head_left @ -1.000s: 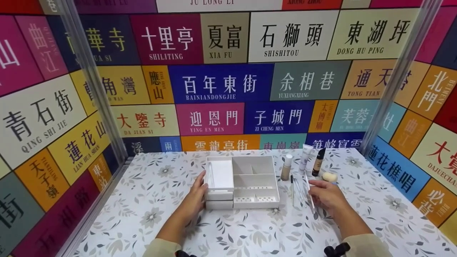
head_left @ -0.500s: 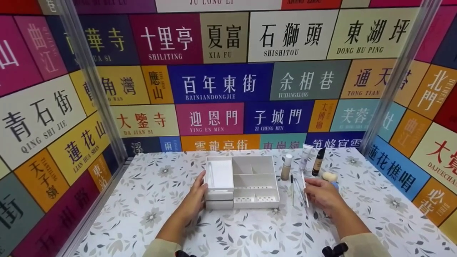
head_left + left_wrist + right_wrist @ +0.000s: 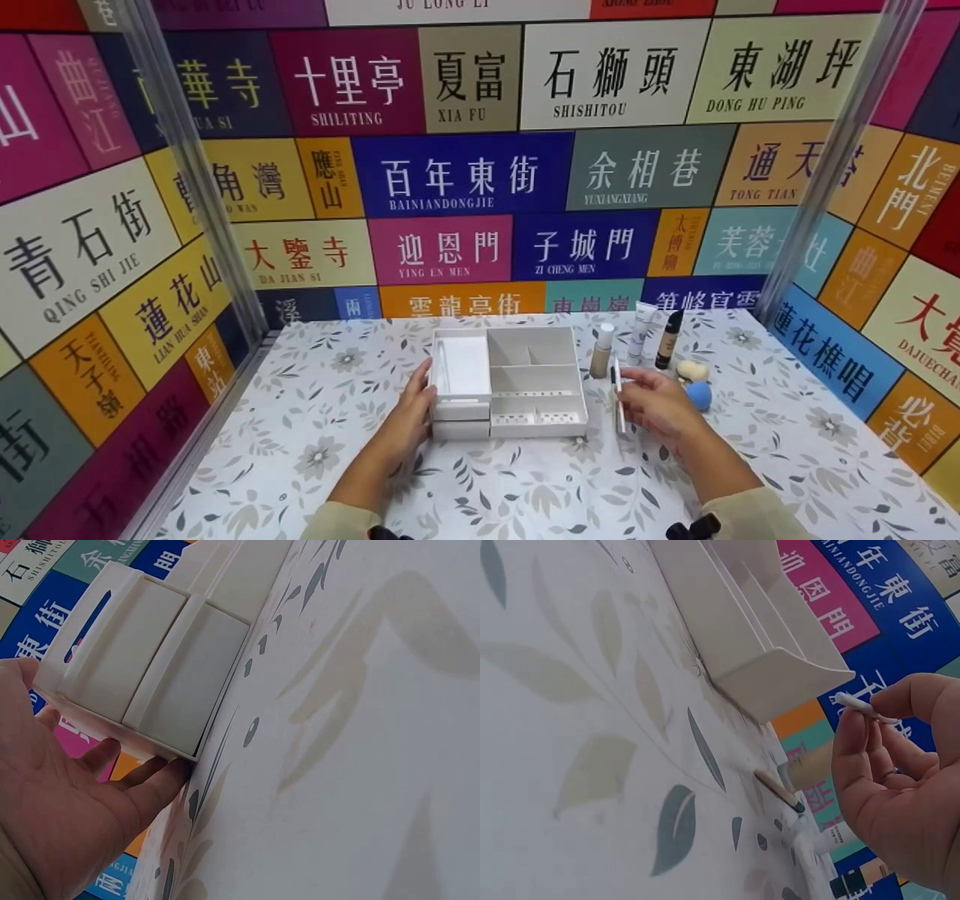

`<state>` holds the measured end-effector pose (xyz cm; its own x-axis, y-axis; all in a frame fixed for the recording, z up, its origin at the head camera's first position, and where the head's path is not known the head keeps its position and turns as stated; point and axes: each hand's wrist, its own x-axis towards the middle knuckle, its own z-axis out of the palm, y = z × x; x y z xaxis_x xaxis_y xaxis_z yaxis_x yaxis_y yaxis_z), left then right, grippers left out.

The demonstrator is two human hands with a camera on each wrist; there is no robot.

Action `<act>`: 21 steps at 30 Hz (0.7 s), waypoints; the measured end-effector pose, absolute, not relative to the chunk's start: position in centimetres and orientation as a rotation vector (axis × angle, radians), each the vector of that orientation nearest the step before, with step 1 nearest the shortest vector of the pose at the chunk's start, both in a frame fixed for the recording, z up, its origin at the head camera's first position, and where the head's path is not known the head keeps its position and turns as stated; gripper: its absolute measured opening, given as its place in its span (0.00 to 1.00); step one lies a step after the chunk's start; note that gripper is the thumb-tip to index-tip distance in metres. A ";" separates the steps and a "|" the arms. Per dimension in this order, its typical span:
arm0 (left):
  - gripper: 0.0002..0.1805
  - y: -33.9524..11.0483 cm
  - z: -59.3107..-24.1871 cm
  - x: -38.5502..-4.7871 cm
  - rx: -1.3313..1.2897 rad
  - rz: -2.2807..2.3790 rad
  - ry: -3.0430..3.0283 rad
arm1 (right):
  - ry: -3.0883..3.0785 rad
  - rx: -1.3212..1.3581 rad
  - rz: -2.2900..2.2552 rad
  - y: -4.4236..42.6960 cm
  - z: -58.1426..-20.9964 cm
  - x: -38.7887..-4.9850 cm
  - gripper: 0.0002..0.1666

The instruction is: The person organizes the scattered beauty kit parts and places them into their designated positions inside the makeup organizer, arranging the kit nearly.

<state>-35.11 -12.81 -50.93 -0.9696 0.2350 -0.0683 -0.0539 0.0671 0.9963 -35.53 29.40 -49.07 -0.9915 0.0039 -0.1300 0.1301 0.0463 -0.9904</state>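
A white desktop organizer [image 3: 538,431] with drawers at its left and divided compartments at its right stands on the table. My left hand [image 3: 412,405] touches its left side, fingers along the wall in the left wrist view, beside the two drawer fronts [image 3: 169,682]. My right hand [image 3: 660,405] pinches a slender white stick [image 3: 855,703] between thumb and fingers, above the table right of the organizer. Its exact kind cannot be told. Below it, a thin tan pencil-like stick with a dark end [image 3: 778,790] lies on the table.
Behind my right hand stand a foundation bottle with a white cap [image 3: 601,352], a pale squeeze tube [image 3: 640,334] and a black-capped tube [image 3: 668,343]. A cream sponge [image 3: 692,370] and a blue sponge-like piece [image 3: 699,395] lie to its right. Patterned panels surround the table.
My right hand has moved left toward the organizer, carrying the white stick. The blue piece behind it now shows more fully. My left hand has stayed at the organizer's side.
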 end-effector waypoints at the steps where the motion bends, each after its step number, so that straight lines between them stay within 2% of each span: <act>1: 0.35 -12.8 -50.9 -35.1 0.181 2.007 2.124 | 2.206 0.141 -2.100 29.2 -49.0 -35.5 0.35; 10: 0.35 -12.7 -51.3 -35.0 0.190 2.007 2.120 | 2.181 0.098 -2.092 26.4 -47.3 -34.9 0.38; 21: 0.35 -13.0 -51.0 -35.2 0.173 1.986 2.143 | 2.063 -0.027 -2.158 20.9 -45.7 -36.2 0.33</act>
<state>-35.21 -12.97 -51.01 -0.9701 0.2303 -0.0767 -0.0591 0.0827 0.9948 -36.18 20.91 -45.70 -0.9877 -0.1246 -0.0943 0.0999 -0.0391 -0.9942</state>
